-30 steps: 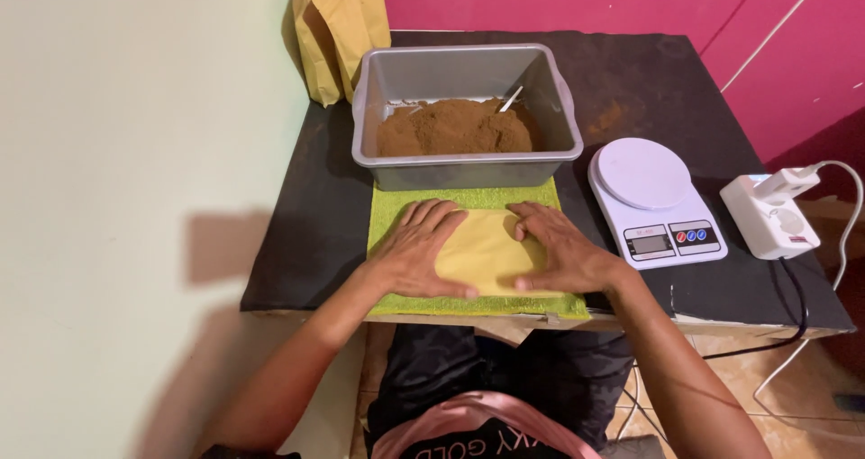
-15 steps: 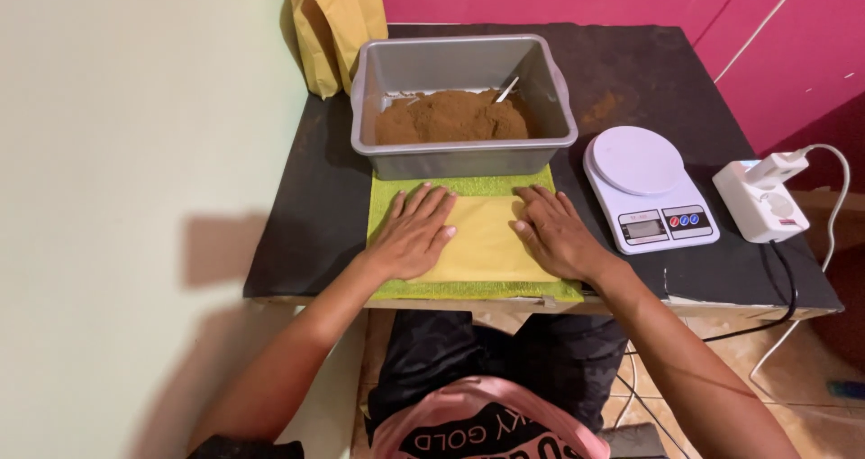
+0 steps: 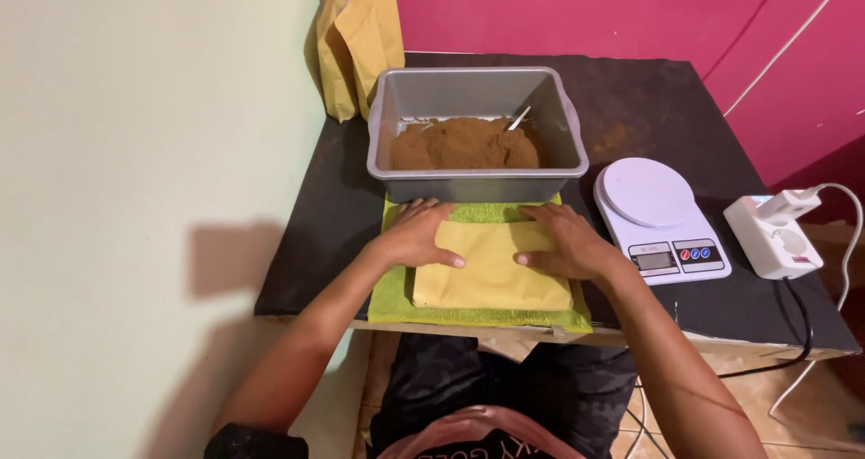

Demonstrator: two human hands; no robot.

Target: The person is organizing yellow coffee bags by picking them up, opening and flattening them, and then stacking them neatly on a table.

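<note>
Hands [image 3: 419,236] now apart on pouch [image 3: 491,268]

The pouch [image 3: 494,274] lies on the mat [image 3: 394,299], with the tub [image 3: 476,135] directly behind it. The scale [image 3: 662,209] sits right of the mat; the power adapter [image 3: 775,236] sits farther right.

- The pouch [image 3: 491,270] under both palms looks like matt yellow-brown paper, smooth and flat.
- The mat [image 3: 487,317] beneath it is green cloth with a nubby, rough pile.
- The tub [image 3: 478,99] is grey plastic, faintly glossy, holding a dull, grainy brown powder [image 3: 464,144].
- The scale [image 3: 658,207] is smooth white plastic.
- The tabletop [image 3: 333,216] is dark, matt and scuffed.
</note>
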